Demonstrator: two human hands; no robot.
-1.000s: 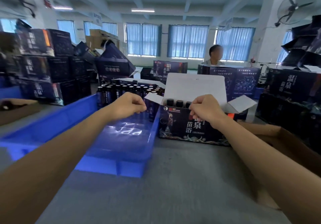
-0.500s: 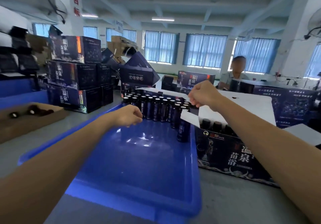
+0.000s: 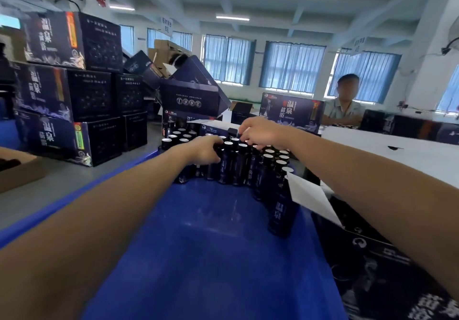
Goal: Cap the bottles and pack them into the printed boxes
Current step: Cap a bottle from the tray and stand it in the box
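Observation:
Several dark bottles (image 3: 263, 170) with white uncapped tops stand packed together at the far end of a blue tray (image 3: 211, 245). My left hand (image 3: 206, 151) reaches into the group, its fingers curled round one bottle (image 3: 224, 163) near the front. Just behind it my right hand (image 3: 260, 133) hovers over the bottle tops and pinches what looks like a black cap (image 3: 232, 131) at its fingertips. An open printed box (image 3: 372, 257) lies right of the tray under my right forearm, its white flap (image 3: 310, 195) sticking out over the tray edge.
Stacked printed boxes (image 3: 62, 84) fill the left side, with more tipped ones (image 3: 193, 96) behind the bottles. A brown cardboard box (image 3: 19, 170) sits at the far left. A person (image 3: 345, 106) sits across a white-topped table (image 3: 397, 151) at the right.
Both hands have moved forward into the bottle group. The left hand went from a loose fist above the tray to gripping a bottle. The right hand came down from above the box.

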